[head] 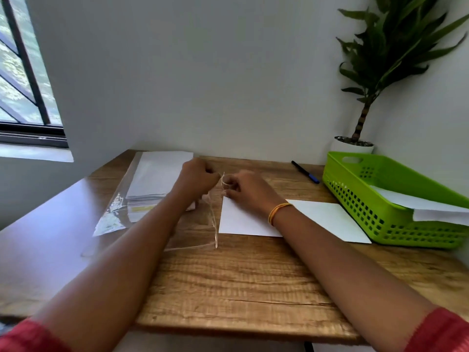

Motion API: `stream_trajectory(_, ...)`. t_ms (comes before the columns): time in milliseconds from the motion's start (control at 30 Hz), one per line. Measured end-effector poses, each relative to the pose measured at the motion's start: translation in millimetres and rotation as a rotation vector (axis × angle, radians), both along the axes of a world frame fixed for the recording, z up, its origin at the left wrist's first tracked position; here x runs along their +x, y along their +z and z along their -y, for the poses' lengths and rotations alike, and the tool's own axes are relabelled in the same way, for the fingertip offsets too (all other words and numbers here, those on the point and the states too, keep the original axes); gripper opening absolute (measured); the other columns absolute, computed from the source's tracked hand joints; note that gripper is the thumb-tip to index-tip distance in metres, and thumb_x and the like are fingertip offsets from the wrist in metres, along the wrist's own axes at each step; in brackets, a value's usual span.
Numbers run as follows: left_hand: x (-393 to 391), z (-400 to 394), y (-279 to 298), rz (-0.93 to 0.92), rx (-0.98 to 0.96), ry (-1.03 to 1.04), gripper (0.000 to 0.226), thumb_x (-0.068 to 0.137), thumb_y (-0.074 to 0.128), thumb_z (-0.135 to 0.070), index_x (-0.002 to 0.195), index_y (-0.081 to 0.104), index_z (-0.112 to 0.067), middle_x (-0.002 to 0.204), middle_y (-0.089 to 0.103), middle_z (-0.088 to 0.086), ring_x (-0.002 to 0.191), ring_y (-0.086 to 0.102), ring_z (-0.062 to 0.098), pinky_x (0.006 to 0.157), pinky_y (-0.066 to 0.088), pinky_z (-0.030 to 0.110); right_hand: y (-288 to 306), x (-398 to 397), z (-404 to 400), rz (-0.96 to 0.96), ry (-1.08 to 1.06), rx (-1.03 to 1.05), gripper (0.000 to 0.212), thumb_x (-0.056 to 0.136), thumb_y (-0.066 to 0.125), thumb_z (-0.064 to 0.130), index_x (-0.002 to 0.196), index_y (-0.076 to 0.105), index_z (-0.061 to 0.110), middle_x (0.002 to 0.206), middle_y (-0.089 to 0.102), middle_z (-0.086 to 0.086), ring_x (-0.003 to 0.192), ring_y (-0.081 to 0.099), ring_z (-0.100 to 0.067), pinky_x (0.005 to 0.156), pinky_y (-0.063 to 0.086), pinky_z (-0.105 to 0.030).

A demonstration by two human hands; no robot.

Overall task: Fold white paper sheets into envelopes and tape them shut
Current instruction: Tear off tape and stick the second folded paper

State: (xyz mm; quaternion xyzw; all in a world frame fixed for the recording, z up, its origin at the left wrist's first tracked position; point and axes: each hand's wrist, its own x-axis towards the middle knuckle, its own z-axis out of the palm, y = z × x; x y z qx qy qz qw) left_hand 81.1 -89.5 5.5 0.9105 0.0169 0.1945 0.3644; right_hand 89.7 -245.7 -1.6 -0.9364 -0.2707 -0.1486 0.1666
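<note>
— So what did the hands hold?
— Both pinched a clear sleeve (212, 214) between them, left hand (196, 177) and right hand (247, 190) curled at its top edge, above the sheet (243, 222) on the desk (236, 280).
— Containers?
— A green basket (380, 199) at right held white paper (431, 207); a paper stack (157, 174) sat left in plastic.
— And the room?
— Pen (304, 172), potted plant (375, 72), window (22, 80).

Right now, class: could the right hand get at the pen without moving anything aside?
Probably yes. The pen lies on bare table beyond the right hand, nothing between them, though that hand is pinching clear tape.
</note>
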Motion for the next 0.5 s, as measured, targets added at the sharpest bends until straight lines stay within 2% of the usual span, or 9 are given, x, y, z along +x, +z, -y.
stream_trajectory(100, -4.0, 4.6, 3.6, -0.036, -0.054, -0.009, 0.014, 0.079, 0.060, -0.014, 0.072, 0.067, -0.003, 0.065, 0.067, 0.007, 0.051, 0.062, 0.017, 0.052, 0.053, 0.026, -6.3, 2.8, 3.2, -0.015, 0.005, 0.158, 0.018, 0.089, 0.062, 0.028, 0.100, 0.072, 0.017, 0.098, 0.069, -0.003, 0.081, 0.058, -0.013, 0.068, 0.037, -0.024)
stream_trajectory(167, -8.6, 9.6, 2.6, -0.087, -0.103, -0.020, 0.012, 0.081, 0.058, -0.012, 0.077, 0.067, -0.006, 0.070, 0.068, 0.009, 0.045, 0.062, 0.014, 0.045, 0.053, 0.024, -5.6, 2.0, 3.4, -0.070, 0.011, 0.289, 0.017, 0.089, 0.064, 0.024, 0.099, 0.073, 0.014, 0.096, 0.072, -0.004, 0.083, 0.061, -0.013, 0.069, 0.039, -0.023)
stream_trajectory(267, -13.0, 9.7, 3.3, -0.145, -0.231, -0.010, 0.014, 0.085, 0.053, -0.011, 0.083, 0.065, -0.005, 0.067, 0.069, 0.013, 0.034, 0.057, 0.015, 0.039, 0.047, 0.022, -3.8, -2.0, 4.8, -0.133, 0.027, 0.400, 0.018, 0.089, 0.064, 0.020, 0.103, 0.072, 0.011, 0.100, 0.072, -0.004, 0.088, 0.061, -0.012, 0.068, 0.041, -0.018)
stream_trajectory(333, -14.7, 6.6, 5.7, -0.196, -0.438, -0.009, 0.015, 0.088, 0.050, -0.009, 0.085, 0.062, -0.001, 0.069, 0.067, 0.016, 0.036, 0.056, 0.018, 0.040, 0.047, 0.022, -0.6, -5.0, 6.9, -0.156, 0.042, 0.449, 0.019, 0.090, 0.063, 0.018, 0.104, 0.072, 0.010, 0.102, 0.072, -0.005, 0.089, 0.061, -0.011, 0.066, 0.042, -0.013)
stream_trajectory(433, -17.1, 3.6, 11.5, -0.292, -0.793, -0.107, 0.017, 0.092, 0.056, -0.016, 0.095, 0.062, 0.000, 0.077, 0.065, 0.012, 0.049, 0.058, 0.017, 0.045, 0.050, 0.022, 4.3, -8.0, 9.3, -0.199, 0.068, 0.474, 0.020, 0.090, 0.062, 0.015, 0.107, 0.070, 0.007, 0.106, 0.071, -0.007, 0.097, 0.064, -0.019, 0.081, 0.049, -0.025)
stream_trajectory(500, -18.4, 1.8, 12.9, -0.312, -0.900, -0.152, 0.024, 0.089, 0.063, -0.021, 0.102, 0.064, -0.001, 0.076, 0.066, 0.008, 0.052, 0.058, 0.012, 0.044, 0.048, 0.020, 5.4, -9.4, 10.8, -0.224, 0.093, 0.457, 0.023, 0.090, 0.062, 0.013, 0.111, 0.068, 0.007, 0.111, 0.070, -0.008, 0.103, 0.063, -0.020, 0.085, 0.046, -0.025)
